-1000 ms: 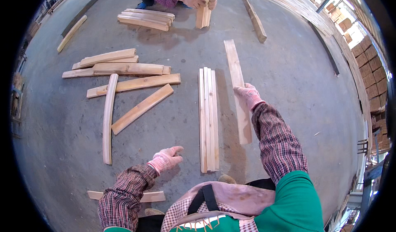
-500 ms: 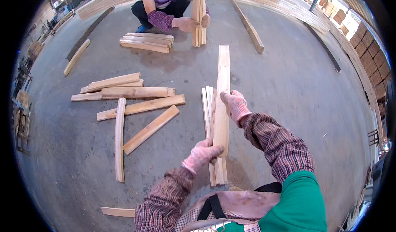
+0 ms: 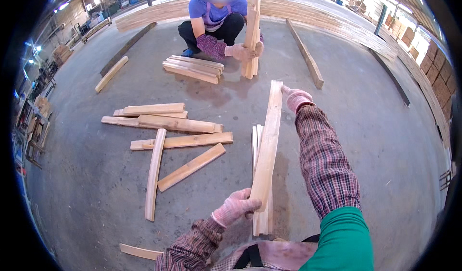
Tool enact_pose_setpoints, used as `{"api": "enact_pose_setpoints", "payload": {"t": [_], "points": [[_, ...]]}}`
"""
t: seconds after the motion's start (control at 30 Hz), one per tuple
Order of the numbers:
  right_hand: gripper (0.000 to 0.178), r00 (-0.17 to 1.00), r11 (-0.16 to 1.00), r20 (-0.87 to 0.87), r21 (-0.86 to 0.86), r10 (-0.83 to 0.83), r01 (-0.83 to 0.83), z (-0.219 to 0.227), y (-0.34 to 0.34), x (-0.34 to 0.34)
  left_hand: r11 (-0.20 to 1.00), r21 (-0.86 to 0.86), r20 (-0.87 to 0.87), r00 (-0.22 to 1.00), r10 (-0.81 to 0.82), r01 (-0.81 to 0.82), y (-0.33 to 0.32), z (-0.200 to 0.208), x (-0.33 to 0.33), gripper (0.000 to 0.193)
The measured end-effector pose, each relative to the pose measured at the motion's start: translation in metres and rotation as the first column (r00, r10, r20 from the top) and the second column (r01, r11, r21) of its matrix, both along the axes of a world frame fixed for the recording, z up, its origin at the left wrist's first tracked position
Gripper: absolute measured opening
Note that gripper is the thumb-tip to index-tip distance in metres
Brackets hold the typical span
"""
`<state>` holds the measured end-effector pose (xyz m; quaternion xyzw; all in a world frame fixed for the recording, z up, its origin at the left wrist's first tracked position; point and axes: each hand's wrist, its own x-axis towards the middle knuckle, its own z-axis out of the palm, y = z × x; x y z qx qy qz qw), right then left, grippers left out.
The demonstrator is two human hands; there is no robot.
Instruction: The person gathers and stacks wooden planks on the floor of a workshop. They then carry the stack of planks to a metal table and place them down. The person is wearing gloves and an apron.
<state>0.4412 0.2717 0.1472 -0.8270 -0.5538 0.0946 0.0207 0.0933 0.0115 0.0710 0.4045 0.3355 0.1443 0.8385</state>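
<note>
My left hand (image 3: pixel 237 207), in a pale pink work glove, is closed round the near end of a flat wooden board (image 3: pixel 268 141). The board slants away from me, its far end leaning right, above a small stack of narrow wooden strips (image 3: pixel 262 223) on the floor. My right hand (image 3: pixel 297 99), gloved alike, is stretched out beside the board's far end. One finger reaches to its right edge; the other fingers look curled and sit off the wood. The board covers much of the stack.
Several loose boards (image 3: pixel 192 139) lie crisscrossed to the left, with a thin strip (image 3: pixel 139 251) nearer me. Across from me a co-worker (image 3: pixel 219 25) squats, gloved hands round an upright bundle of strips (image 3: pixel 251 54), beside another stack (image 3: pixel 192 69). Long beams (image 3: pixel 305 54) lie beyond.
My right hand has gone from the board's middle to its far end, and the arm is straighter. The board leans more to the right. My left hand keeps its near end.
</note>
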Motion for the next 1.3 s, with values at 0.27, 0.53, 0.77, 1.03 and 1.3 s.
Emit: {"api": "enact_pose_setpoints", "payload": {"t": [0.27,0.53,0.77,1.03,1.3], "points": [[0.057,0.171,0.902,-0.985,0.098,0.027,0.421,-0.031,-0.123,-0.054,0.999,-0.026,0.028,0.999,0.022,-0.021,-0.001,-0.029,0.006,0.054],[0.043,0.136,0.968,-0.983,-0.087,-0.122,0.237,-0.083,-0.224,-0.076,0.994,0.015,-0.008,0.994,-0.111,0.111,-0.026,-0.064,0.026,0.051],[0.047,0.644,0.953,-0.704,-0.196,-0.300,0.230,-0.162,-0.231,-0.004,0.942,0.000,-0.544,0.790,0.282,-0.336,-0.046,-0.118,0.004,0.047],[0.056,0.877,0.896,-0.321,-0.384,-0.357,0.224,-0.195,-0.250,-0.027,0.980,0.016,-0.674,0.722,0.157,-0.198,-0.052,-0.151,-0.005,0.050],[0.065,0.750,0.933,-0.609,-0.360,-0.258,0.029,-0.196,-0.293,-0.088,0.946,0.233,-0.775,0.630,0.042,0.223,-0.070,-0.124,0.028,0.068]]}}
